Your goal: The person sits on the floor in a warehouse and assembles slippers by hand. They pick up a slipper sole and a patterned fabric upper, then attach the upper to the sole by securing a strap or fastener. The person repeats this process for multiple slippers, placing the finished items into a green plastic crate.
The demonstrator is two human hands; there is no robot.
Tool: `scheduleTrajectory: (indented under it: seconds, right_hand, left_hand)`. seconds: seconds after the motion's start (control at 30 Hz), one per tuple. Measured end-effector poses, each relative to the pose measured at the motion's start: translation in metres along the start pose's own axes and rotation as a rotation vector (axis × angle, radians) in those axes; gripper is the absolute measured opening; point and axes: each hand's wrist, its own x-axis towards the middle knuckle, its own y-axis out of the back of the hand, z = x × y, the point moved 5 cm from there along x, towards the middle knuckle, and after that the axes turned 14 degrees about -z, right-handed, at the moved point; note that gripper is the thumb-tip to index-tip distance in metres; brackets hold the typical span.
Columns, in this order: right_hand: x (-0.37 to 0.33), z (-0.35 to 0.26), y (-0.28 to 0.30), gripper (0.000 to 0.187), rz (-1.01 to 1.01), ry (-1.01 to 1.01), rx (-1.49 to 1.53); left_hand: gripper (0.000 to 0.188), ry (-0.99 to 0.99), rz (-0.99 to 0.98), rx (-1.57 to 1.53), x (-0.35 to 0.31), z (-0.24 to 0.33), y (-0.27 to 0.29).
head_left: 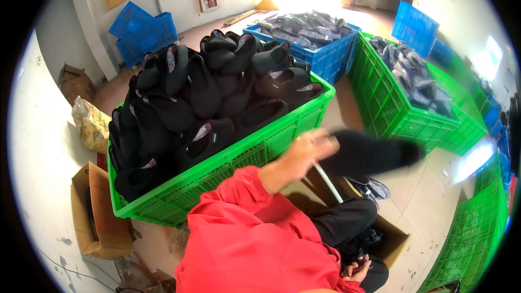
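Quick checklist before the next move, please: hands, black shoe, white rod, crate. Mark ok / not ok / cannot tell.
1. Left hand has the black shoe: ok, fingers at its near end.
2. Black shoe sharp enough to inspect: not ok, badly blurred.
3. Right hand free: cannot tell, it is low by the lap against dark material.
4. White rod clear of the left hand: cannot tell, its upper end meets the hand in this view.
5. Pile of black shoes below the rim of the nearest green crate: not ok, heaped well above it.
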Motion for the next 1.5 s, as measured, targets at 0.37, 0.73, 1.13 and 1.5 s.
scheduleTrajectory:
  seconds: [0.37,0.73,1.13,1.5]
  right_hand:
    - [0.013,0.010,0.021,0.026,-0.004,-0.178,-0.090]
    - [0.008,0.008,0.012,0.026,0.037,-0.156,-0.122]
    - [0.024,0.019,0.031,0.033,-0.103,-0.126,-0.001]
    - [0.020,0.002,0.003,0.026,-0.048,-0.094,0.077]
  left_hand:
    - [0.029,-0.261,0.925,-0.263,0.031,0.104,0.316]
    - [0.024,-0.068,0.817,-0.191,-0.014,0.027,0.362]
    - [0.017,0.067,0.886,0.005,0.022,0.068,0.327]
    - [0.048,0.616,-1.336,1.107,0.024,-0.128,-0.028]
